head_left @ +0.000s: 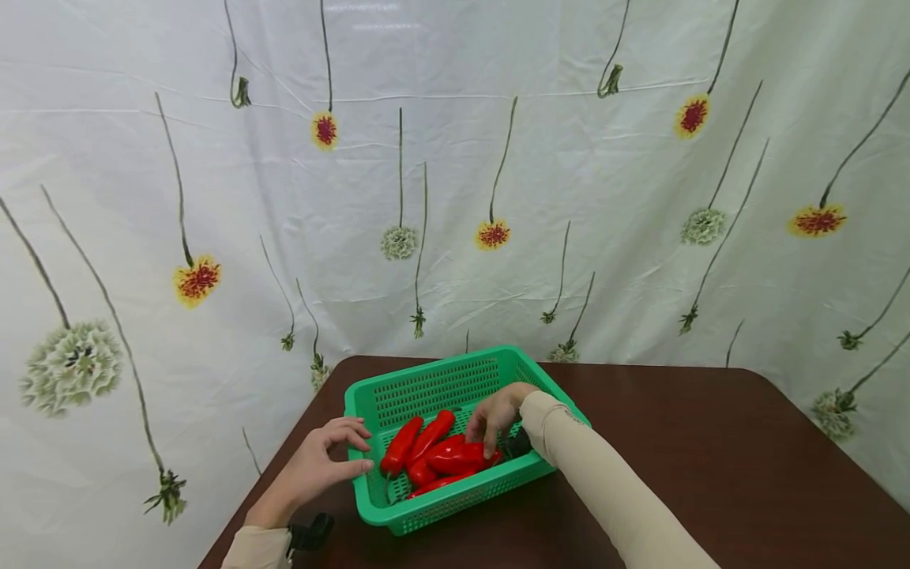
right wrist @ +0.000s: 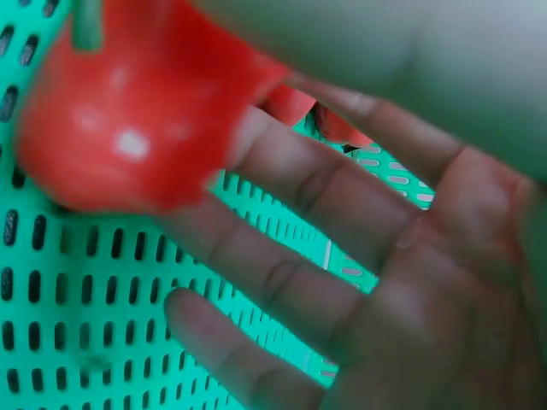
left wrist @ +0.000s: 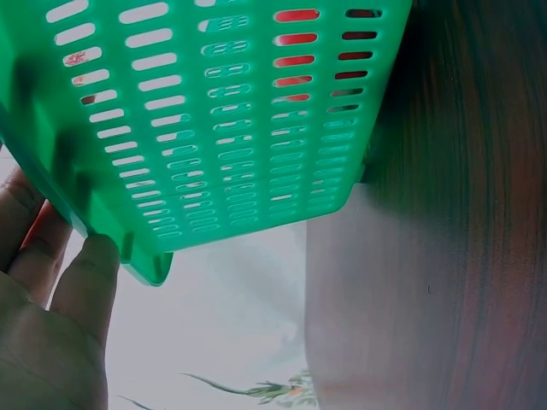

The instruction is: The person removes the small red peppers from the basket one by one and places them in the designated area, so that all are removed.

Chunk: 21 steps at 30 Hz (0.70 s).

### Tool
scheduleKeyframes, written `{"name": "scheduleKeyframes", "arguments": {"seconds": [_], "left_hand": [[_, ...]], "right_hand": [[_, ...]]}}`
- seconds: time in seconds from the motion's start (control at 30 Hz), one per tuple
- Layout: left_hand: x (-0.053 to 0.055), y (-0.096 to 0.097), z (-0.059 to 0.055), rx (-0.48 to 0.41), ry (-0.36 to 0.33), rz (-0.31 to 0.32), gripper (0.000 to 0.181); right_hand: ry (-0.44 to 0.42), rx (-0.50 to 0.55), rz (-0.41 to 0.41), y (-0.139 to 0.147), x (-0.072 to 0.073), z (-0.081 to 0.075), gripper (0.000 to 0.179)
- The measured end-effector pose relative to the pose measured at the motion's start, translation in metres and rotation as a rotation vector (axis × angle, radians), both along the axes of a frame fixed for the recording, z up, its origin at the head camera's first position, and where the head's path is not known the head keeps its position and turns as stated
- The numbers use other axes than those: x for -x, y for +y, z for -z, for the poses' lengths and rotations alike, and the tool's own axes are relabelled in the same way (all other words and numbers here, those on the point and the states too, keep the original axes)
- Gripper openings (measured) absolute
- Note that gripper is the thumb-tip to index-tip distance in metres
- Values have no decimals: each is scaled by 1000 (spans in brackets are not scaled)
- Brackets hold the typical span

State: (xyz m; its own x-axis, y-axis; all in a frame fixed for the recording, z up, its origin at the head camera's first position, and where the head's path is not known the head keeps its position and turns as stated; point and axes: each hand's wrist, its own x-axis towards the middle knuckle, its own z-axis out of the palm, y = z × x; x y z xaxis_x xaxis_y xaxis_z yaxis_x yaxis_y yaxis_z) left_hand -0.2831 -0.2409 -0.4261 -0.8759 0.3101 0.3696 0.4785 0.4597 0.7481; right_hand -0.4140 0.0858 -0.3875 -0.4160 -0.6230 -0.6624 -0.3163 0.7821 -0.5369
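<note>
A green plastic basket (head_left: 441, 507) with slotted sides stands on the table, holding several shiny red peppers (head_left: 402, 446). My right hand (head_left: 500, 411) reaches down inside it from the right. In the right wrist view that hand holds one red pepper (right wrist: 128, 128) between thumb and fingers, its green stem (right wrist: 86, 24) showing at the top. The remaining fingers are spread beside the slotted wall. My left hand (head_left: 323, 462) is at the basket's left rim, loosely bent. A fingertip touches the rim (left wrist: 107, 239) in the left wrist view; other fingertips are hidden behind it.
The dark brown table (head_left: 682, 450) extends to the right of the basket. Behind it hangs a pale cloth (head_left: 441, 269) printed with flowers. A black device (head_left: 310, 533) is strapped on the left wrist.
</note>
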Motion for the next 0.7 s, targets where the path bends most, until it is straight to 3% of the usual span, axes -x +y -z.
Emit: {"name": "scheduleKeyframes", "arguments": {"seconds": [0.33,0.7], "left_hand": [[1,1,2,-16,12,3,14],[2,1,2,-1,3,-13,12]], "right_hand": [[5,-2,-29,-2,-1,2,32],[-70,49,-43,-1,0,3,26]]}}
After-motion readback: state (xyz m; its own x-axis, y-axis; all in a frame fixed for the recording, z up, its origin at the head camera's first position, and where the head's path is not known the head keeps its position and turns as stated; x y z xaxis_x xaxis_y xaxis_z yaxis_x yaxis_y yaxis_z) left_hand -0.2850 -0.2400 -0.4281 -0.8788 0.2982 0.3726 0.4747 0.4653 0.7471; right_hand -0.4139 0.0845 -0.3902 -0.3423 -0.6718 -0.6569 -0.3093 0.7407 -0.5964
